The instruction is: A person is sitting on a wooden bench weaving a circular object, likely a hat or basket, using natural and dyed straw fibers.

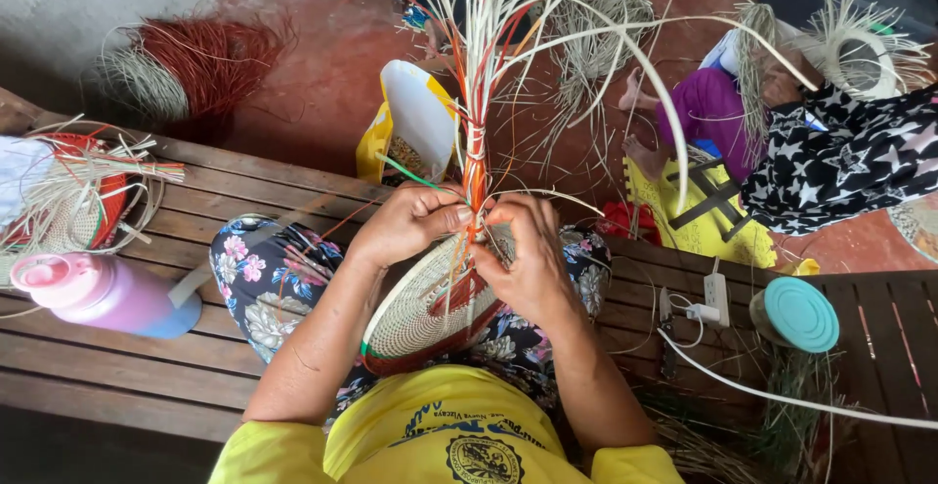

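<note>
A round coiled woven basket piece (420,313), natural with red and green bands, rests on my lap. My left hand (405,222) pinches its rim from the left. My right hand (528,254) grips the rim from the right, fingers closed on the weaving strands. A bundle of pale, orange and red fibre strips (476,103) rises straight up from between my thumbs and fans out at the top.
I sit on a slatted wooden bench (195,347). A pink bottle (98,294) and another woven basket (73,196) lie at left. A teal-lidded jar (796,315) and white charger cable (718,298) sit at right. A person weaves on the red floor at right (831,152).
</note>
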